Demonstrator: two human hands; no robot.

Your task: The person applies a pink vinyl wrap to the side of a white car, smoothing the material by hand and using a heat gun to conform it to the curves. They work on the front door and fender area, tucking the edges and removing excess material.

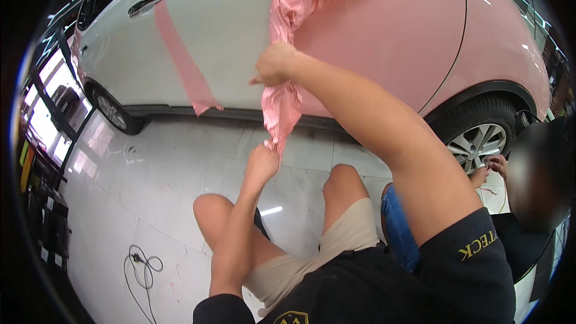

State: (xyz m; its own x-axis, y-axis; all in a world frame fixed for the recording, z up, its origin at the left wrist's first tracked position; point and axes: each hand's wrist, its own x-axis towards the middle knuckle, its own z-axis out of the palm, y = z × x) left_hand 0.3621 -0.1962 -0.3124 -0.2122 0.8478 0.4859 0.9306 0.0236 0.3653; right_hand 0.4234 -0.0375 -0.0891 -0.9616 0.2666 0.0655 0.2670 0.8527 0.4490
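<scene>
A crumpled length of glossy pink vinyl film (282, 108) hangs down along the front edge of a pink-covered rear car door (378, 42). My right hand (276, 65) is closed round it about halfway up the door, with that arm stretched across the panel. Lower down, beneath the sill, my left hand (263, 162) grips the film's gathered bottom end. Between the two hands the film runs wrinkled and nearly upright. Left of it, the front door (222, 30) is bare white, and a separate pink strip (183, 57) dangles from its chrome handle (147, 3).
At the right, a co-worker (531, 186) crouches close to my arm, their hands (489, 168) by the rear wheel (480, 144). A black cable (144, 267) lies coiled on the glossy tiled floor (120, 204). Dark shelving (51, 222) stands at the far left.
</scene>
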